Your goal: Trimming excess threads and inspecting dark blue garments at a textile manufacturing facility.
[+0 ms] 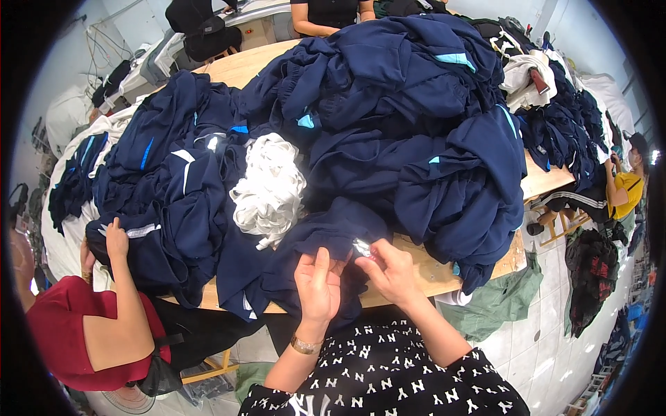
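Observation:
My left hand [318, 283] and my right hand [390, 270] both pinch the edge of a navy blue garment [326, 239] lying at the near edge of a wooden table [433, 272]. Between my right fingertips a small shiny object [361, 247] glints; I cannot tell what it is. My left wrist wears a gold bracelet. A bundle of white cord [269, 188] lies just beyond the garment, to the left.
A large heap of navy garments [409, 118] with light blue trim covers the table. At my left a person in red [83, 333] handles another navy garment [156, 236]. Other people sit at the far side and far right. A green cloth [496, 301] hangs below the table.

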Demonstrator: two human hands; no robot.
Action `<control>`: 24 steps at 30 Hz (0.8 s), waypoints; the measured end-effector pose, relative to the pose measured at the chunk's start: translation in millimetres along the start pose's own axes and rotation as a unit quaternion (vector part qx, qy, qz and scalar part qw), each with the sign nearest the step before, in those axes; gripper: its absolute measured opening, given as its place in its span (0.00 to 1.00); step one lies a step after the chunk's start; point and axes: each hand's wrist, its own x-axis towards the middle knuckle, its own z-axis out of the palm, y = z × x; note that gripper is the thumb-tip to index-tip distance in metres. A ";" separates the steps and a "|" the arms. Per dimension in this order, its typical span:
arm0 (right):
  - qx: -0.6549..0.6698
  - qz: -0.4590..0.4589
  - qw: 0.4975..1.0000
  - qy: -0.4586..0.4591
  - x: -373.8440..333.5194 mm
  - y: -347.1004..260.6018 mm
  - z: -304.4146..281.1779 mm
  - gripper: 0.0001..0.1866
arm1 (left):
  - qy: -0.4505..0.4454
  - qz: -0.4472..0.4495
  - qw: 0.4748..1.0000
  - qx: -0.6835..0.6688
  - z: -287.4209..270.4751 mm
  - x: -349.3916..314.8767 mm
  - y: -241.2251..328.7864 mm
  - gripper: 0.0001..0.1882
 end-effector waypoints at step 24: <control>0.152 0.069 0.978 0.123 -10.0 -0.2 16.1 0.05 | 0.037 -0.035 0.998 -0.036 6.3 0.1 -4.0 0.07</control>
